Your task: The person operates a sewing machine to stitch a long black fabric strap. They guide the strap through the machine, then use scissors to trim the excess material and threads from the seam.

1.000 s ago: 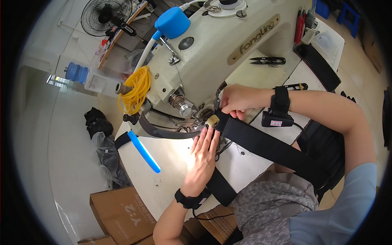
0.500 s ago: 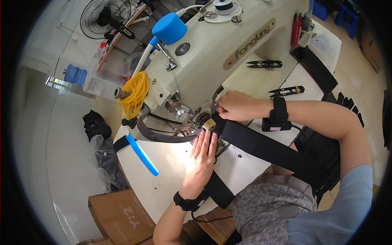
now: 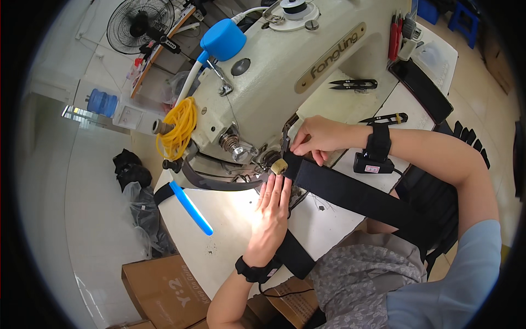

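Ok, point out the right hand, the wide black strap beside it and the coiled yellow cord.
Right hand [image 3: 322, 136]: head view, back of the hand.
Wide black strap [image 3: 352, 195]: head view, middle of its visible length.
Coiled yellow cord [image 3: 178, 127]: head view, middle of the loops.

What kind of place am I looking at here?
Most likely a small sewing workshop. A large cream sewing machine stands on the worktable, black thread snips lie under its arm, and a wide black strap runs from near its needle area past the table edge.
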Available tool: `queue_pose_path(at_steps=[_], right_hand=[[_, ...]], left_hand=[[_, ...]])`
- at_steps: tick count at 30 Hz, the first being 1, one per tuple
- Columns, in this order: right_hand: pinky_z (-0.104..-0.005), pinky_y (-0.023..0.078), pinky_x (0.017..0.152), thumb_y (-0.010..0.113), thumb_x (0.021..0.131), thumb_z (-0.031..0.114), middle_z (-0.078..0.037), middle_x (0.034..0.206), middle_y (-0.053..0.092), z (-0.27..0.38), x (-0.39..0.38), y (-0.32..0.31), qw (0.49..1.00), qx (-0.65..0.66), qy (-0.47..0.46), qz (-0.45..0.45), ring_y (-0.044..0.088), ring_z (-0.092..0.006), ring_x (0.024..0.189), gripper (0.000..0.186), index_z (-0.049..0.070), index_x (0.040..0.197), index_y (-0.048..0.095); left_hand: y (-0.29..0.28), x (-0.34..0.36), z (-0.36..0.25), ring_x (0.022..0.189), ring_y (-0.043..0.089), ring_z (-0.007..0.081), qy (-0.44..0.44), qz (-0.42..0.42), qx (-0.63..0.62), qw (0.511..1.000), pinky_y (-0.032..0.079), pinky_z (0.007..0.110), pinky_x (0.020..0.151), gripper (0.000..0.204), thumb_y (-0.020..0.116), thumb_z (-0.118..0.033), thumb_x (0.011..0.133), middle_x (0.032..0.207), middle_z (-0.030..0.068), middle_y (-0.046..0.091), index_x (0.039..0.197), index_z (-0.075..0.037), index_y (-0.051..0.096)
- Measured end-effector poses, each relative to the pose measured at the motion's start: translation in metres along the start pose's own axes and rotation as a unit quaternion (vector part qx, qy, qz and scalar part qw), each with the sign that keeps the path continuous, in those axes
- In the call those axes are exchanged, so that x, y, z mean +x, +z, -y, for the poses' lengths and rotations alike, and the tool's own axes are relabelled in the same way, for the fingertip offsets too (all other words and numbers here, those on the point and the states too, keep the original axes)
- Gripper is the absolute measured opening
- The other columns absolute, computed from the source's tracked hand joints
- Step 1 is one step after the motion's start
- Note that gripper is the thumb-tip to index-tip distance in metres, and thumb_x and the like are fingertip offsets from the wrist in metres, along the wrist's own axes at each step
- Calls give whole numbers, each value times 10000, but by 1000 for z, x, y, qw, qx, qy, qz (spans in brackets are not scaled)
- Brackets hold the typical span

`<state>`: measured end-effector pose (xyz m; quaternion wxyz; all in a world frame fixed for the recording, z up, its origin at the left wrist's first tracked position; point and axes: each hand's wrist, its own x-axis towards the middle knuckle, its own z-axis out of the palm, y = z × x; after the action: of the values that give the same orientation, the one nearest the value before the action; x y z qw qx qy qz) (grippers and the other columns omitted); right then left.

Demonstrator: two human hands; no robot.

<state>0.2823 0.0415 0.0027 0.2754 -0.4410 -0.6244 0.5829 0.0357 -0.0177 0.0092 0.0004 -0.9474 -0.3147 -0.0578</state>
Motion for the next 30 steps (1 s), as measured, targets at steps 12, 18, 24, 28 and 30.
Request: queue_pose_path(at_steps=[12, 18, 24, 28, 30], right_hand=[[-197, 420, 441, 594, 889, 229, -67, 626, 610, 7, 13, -12, 987, 50, 111, 104, 563, -108, 484, 259, -18, 828, 641], [-198, 417, 448, 617, 870, 249, -55, 607, 591, 9, 23, -15, 976, 16, 175, 127, 510, -88, 465, 267, -17, 873, 636], [-199, 424, 451, 609, 873, 237, -81, 643, 615, 10, 23, -13, 971, 80, 185, 132, 543, -97, 496, 272, -33, 896, 631], [-201, 420, 442, 612, 870, 234, -88, 657, 631, 15, 25, -11, 973, 45, 192, 121, 546, -82, 502, 259, -24, 875, 634], [-198, 408, 431, 611, 867, 226, -85, 657, 636, 12, 29, -10, 976, 37, 170, 133, 540, -70, 498, 247, -19, 843, 639]], left_hand=[[0, -5, 1, 1317, 383, 329, -16, 38, 32, 999, 299, 440, 1096, 592, 482, 32, 767, 1386, 207, 416, 1354, 5, 413], [-2, -3, -3, 1315, 385, 332, -21, 47, 53, 997, 304, 448, 1087, 600, 481, 13, 772, 1390, 205, 412, 1367, -11, 405], [-3, -4, -4, 1317, 376, 345, -21, 44, 48, 998, 316, 453, 1079, 628, 482, 51, 741, 1390, 216, 402, 1361, -7, 406], [-3, -3, -3, 1325, 356, 361, -19, 39, 18, 999, 307, 462, 1082, 689, 480, 117, 682, 1390, 227, 389, 1356, -6, 405], [-3, -3, -2, 1325, 357, 361, -17, 41, 20, 999, 312, 461, 1080, 685, 484, 116, 682, 1388, 227, 392, 1352, -5, 411]])
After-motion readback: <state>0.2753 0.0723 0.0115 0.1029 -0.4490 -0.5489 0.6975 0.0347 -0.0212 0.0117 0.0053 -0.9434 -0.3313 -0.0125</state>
